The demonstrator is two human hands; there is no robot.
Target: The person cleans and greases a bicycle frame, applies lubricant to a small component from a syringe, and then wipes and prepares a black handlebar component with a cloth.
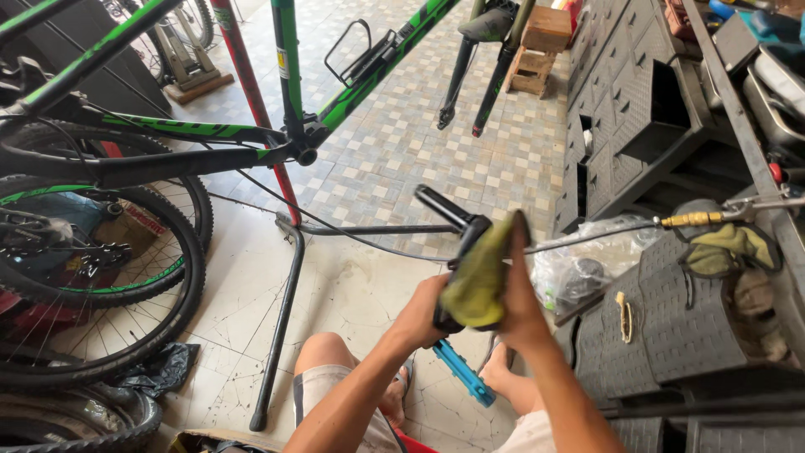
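My left hand (422, 312) grips the lower end of a black crank arm (457, 225) that carries a blue pedal (464, 373) below my hands. My right hand (518, 289) presses a yellow-green rag (480, 279) against the crank arm, fingers flat along the cloth. Both hands are held above my bare knees (323, 351). A green and black bicycle frame (335, 101) hangs on a red and black repair stand (285, 277) to the left, its crank area without a crank.
A rear wheel (101, 285) with cassette sits at left. Black plastic crates (637, 109) and a workbench with tools line the right. A brass air nozzle (692, 220) with hose, a plastic bag (587, 260), a second rag (729, 247) lie there. Tiled floor ahead.
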